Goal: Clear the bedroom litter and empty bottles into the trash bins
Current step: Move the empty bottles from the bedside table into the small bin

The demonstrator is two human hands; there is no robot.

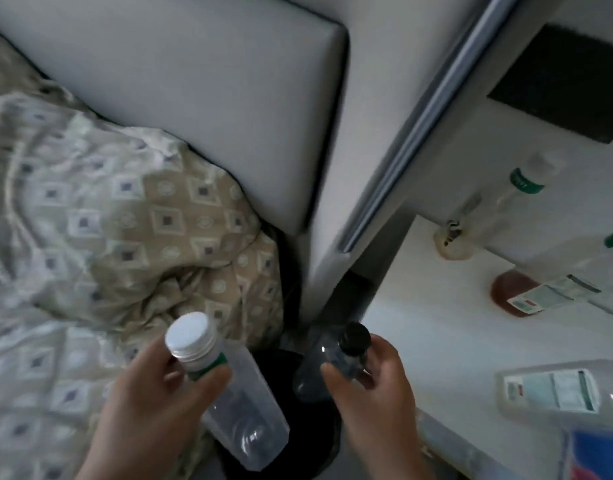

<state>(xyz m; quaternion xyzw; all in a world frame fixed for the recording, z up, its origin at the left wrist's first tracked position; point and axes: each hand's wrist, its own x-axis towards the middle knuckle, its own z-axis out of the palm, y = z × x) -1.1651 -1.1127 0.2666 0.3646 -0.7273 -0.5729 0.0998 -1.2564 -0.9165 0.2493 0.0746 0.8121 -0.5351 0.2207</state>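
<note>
The clear bottle sits in our left hand, gripped under its cap, above the bin. The dark-capped bottle is pinched at the neck by our right hand. Both seem empty, light and thin-walled, so we judge the stiff necks the best hold.

clear glossy plastic bottle, cloth quilt.

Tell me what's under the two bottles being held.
A dark trash bin sits below the white-capped bottle and black-capped bottle, beside the bed. Its contents cannot be seen: the bottles cover part of the opening; the rest is too dark.
</note>
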